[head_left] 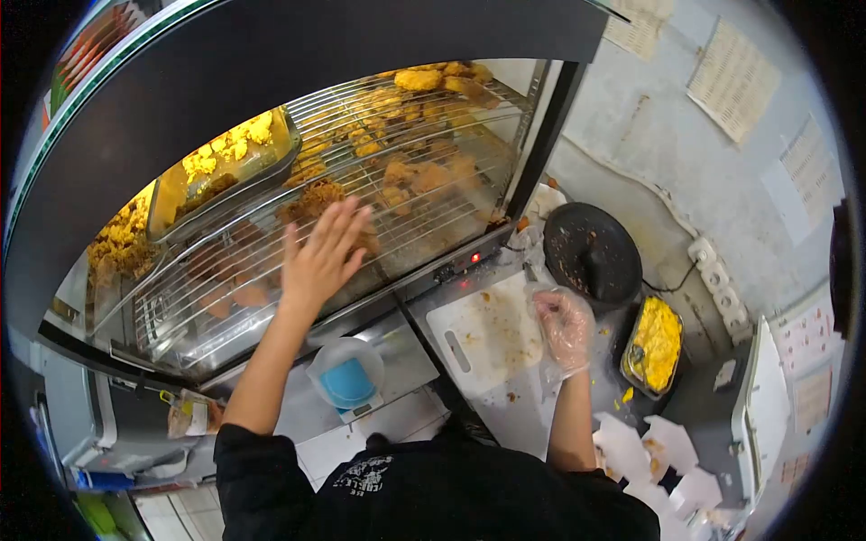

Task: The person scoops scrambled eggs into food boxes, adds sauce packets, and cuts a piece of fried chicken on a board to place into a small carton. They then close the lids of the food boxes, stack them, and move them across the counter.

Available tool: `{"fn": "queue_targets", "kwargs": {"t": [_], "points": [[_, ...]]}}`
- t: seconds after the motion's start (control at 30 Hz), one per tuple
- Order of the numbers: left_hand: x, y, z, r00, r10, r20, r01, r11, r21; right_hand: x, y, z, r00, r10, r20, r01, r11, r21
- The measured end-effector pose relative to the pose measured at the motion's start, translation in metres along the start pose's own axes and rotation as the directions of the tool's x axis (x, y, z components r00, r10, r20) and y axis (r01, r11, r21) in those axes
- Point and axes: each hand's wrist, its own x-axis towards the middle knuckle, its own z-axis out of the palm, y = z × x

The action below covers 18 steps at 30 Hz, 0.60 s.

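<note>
My left hand [320, 257] is bare, with its fingers spread. It is held up against or just before the front of the heated display cabinet [397, 288]; whether it touches a pane cannot be told. Beyond it, pieces of fried chicken [316, 198] lie on a wire rack [352, 167]. My right hand [564, 329] wears a clear plastic glove and has its fingers curled in. It hovers by the right edge of a white cutting board [474, 329] scattered with crumbs. Anything inside the curled fingers is hidden.
A black stone mortar [564, 234] with a pestle stands behind my right hand. To its right is a tray of yellow food [656, 338]. White paper boxes [622, 446] sit at the lower right. A white bowl with a blue item [347, 383] is below the cabinet. Power sockets [713, 275] line the wall.
</note>
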Motion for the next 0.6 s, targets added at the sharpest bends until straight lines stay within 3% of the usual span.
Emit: {"fn": "queue_targets", "kwargs": {"t": [0.07, 0.13, 0.2, 0.27, 0.33, 0.4, 0.47, 0.6], "points": [[-0.027, -0.022, 0.002, 0.998, -0.051, -0.048, 0.053, 0.998, 0.036, 0.030, 0.013, -0.006, 1.000, -0.025, -0.017, 0.023, 0.997, -0.073], [-0.056, -0.043, 0.005, 0.990, -0.105, -0.094, 0.110, 0.993, 0.052, 0.067, 0.017, -0.007, 0.966, -0.228, -0.121, 0.211, 0.967, -0.142], [-0.086, -0.067, 0.006, 0.979, -0.158, -0.128, 0.165, 0.985, 0.049, 0.109, 0.002, -0.002, 0.892, -0.417, -0.175, 0.343, 0.876, -0.339], [-0.119, -0.087, 0.010, 0.968, -0.208, -0.143, 0.217, 0.975, 0.050, 0.149, -0.030, 0.015, 0.863, -0.479, -0.160, 0.427, 0.862, -0.274], [-0.142, -0.107, 0.011, 0.958, -0.230, -0.169, 0.242, 0.969, 0.052, 0.195, -0.062, 0.040, 0.721, -0.689, -0.074, 0.648, 0.709, -0.278], [-0.159, -0.124, 0.011, 0.952, -0.236, -0.197, 0.250, 0.967, 0.053, 0.238, -0.091, 0.069, 0.720, -0.672, 0.174, 0.678, 0.628, -0.382], [-0.169, -0.136, 0.010, 0.953, -0.223, -0.204, 0.243, 0.967, 0.081, 0.292, -0.104, 0.125, 0.601, -0.799, 0.024, 0.651, 0.472, -0.594], [-0.189, -0.153, 0.009, 0.953, -0.220, -0.210, 0.244, 0.965, 0.094, 0.349, -0.118, 0.166, 0.691, -0.684, 0.234, 0.557, 0.297, -0.775]]}}
